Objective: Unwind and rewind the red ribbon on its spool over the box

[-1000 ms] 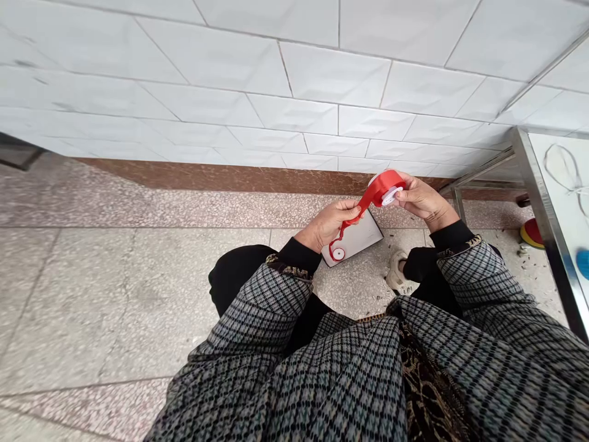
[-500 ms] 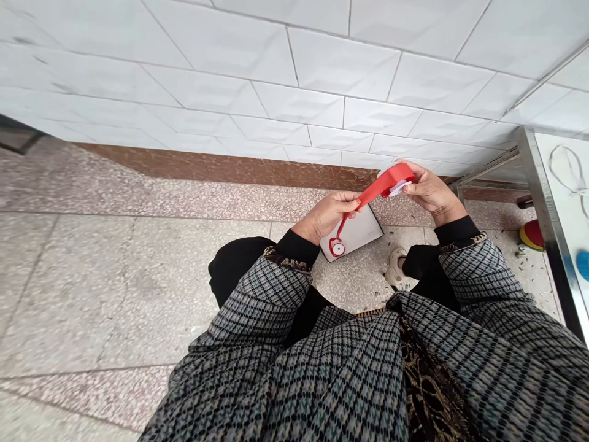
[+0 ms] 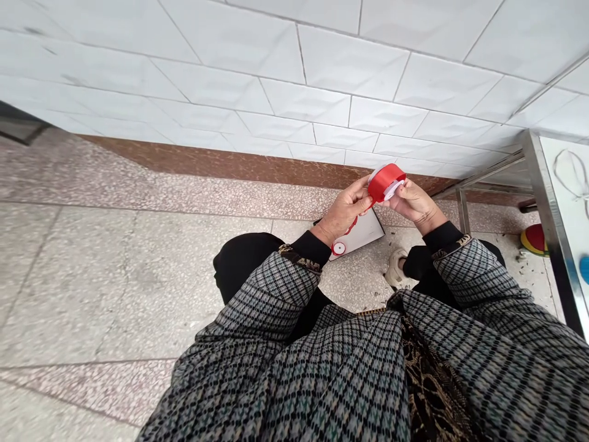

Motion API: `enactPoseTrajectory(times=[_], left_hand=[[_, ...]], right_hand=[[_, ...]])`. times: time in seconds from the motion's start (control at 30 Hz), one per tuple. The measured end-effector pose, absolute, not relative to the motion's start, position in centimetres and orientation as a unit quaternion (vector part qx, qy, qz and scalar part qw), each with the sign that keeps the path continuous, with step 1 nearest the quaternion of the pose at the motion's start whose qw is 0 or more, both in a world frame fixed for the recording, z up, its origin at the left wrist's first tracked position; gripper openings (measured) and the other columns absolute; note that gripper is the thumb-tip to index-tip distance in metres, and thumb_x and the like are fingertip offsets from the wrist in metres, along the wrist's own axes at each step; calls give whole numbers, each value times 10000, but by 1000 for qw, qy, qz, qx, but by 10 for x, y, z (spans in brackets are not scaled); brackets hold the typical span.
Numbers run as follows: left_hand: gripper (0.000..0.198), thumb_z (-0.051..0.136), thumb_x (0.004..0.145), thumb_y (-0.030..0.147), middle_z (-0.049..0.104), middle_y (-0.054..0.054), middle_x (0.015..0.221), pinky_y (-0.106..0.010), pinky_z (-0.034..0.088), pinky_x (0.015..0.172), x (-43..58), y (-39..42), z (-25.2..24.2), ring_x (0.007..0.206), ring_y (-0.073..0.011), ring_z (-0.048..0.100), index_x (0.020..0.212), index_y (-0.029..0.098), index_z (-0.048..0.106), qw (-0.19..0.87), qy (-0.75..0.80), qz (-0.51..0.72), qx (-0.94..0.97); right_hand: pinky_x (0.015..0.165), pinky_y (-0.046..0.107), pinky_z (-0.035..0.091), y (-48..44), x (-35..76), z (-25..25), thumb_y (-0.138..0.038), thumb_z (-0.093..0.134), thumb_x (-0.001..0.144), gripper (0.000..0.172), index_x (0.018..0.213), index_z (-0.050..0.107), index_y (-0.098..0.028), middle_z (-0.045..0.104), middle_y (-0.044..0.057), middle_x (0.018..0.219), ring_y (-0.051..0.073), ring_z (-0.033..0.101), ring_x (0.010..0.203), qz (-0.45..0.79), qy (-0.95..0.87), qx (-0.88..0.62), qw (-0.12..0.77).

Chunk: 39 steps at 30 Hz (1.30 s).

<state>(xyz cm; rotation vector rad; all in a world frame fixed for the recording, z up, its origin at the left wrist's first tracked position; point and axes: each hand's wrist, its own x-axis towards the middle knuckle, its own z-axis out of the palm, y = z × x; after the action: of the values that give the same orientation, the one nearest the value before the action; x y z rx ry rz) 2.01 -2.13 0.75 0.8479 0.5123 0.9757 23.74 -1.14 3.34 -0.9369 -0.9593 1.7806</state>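
A spool of red ribbon (image 3: 387, 179) with white sides is held up between my hands, close to the tiled wall. My right hand (image 3: 411, 201) grips the spool from the right, thumb at its white side. At the spool's left edge my left hand (image 3: 347, 209) pinches the red ribbon against it. Below, a second, smaller white reel (image 3: 338, 248) with red ribbon lies on a white, dark-edged board or box (image 3: 365, 235) on the floor. A strand of red ribbon runs up from there behind my left hand, which partly hides it.
White tiles cover the wall (image 3: 276, 55) in front, above a brown skirting strip. On the right stands a metal-framed table (image 3: 543, 184) with a white cord (image 3: 570, 175) and a blue round thing (image 3: 584, 265). A red and yellow object (image 3: 535, 239) sits on the floor beneath it.
My hands have come together. My left hand has moved right and up to the spool, so the stretch of ribbon between them has shortened. The spool has shifted slightly left.
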Motion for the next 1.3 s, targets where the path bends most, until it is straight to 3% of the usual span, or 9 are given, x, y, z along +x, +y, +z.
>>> enactPoseTrajectory(times=[0.13, 0.23, 0.33, 0.53, 0.7, 0.87, 1.0, 1.13, 1.3], left_hand=[[478, 1012, 808, 366, 682, 33, 792, -262, 358, 619, 19, -13, 5, 638, -88, 455, 1182, 203, 764, 783, 217, 447, 375], [355, 998, 777, 249, 641, 44, 747, -257, 345, 607, 13, -12, 9, 612, -76, 438, 1009, 189, 736, 808, 233, 419, 341], [239, 922, 818, 145, 578, 58, 681, -257, 336, 598, 4, -15, 14, 569, -68, 400, 970, 173, 738, 839, 255, 359, 319], [224, 896, 846, 97, 553, 63, 645, -225, 308, 563, -5, -22, 16, 524, -58, 398, 1003, 144, 744, 877, 277, 251, 303], [224, 905, 841, 100, 505, 78, 595, -203, 293, 527, -4, -22, 13, 485, -53, 362, 918, 159, 703, 891, 280, 215, 287], [215, 920, 890, 152, 477, 78, 581, -211, 349, 546, -4, -23, 18, 503, -62, 388, 886, 158, 705, 886, 274, 249, 279], [153, 871, 981, 212, 539, 66, 648, -224, 445, 625, -4, -25, 25, 563, -79, 477, 1086, 162, 772, 848, 283, 336, 296], [166, 876, 969, 263, 666, 17, 761, -234, 483, 671, -11, -20, 22, 651, -93, 573, 1083, 162, 811, 802, 300, 333, 395], [225, 833, 955, 266, 733, -17, 788, -306, 542, 815, -32, -6, 5, 746, -143, 665, 1153, 174, 886, 744, 253, 217, 579]], right_hand=[[1012, 480, 705, -16, 228, 25, -641, 1160, 610, 681, 1030, 770, -275, 848, 38, 1035, 276, 786, 1084, 727, -358, -384, 443], [963, 426, 693, -14, 232, 27, -621, 1142, 660, 634, 1054, 798, -263, 848, 47, 1052, 248, 772, 1025, 726, -372, -407, 410], [959, 402, 667, -7, 246, 38, -553, 1132, 698, 612, 1126, 834, -234, 850, 59, 1068, 244, 774, 1008, 708, -449, -431, 334], [1244, 506, 544, -1, 262, 62, -450, 1115, 745, 896, 1547, 753, -280, 794, 92, 1512, 321, 723, 1373, 625, -625, -416, 212], [1333, 556, 456, -9, 259, 69, -511, 1035, 861, 828, 1612, 731, -339, 758, 75, 1601, 357, 666, 1505, 593, -691, -376, 173], [1176, 482, 589, -16, 252, 60, -512, 1038, 854, 546, 1319, 860, -286, 839, 57, 1364, 299, 765, 1264, 603, -651, -390, 247], [947, 426, 686, -13, 261, 64, -572, 1064, 799, 626, 1312, 814, -316, 831, 46, 1296, 274, 790, 1104, 606, -591, -421, 325], [626, 388, 687, -2, 295, 83, -653, 1037, 782, 748, 1415, 744, -383, 793, 56, 1366, 271, 788, 959, 580, -537, -449, 417], [547, 272, 630, 5, 334, 110, -514, 1117, 684, 607, 1185, 790, -412, 820, -32, 1335, 179, 742, 857, 522, -486, -453, 536]])
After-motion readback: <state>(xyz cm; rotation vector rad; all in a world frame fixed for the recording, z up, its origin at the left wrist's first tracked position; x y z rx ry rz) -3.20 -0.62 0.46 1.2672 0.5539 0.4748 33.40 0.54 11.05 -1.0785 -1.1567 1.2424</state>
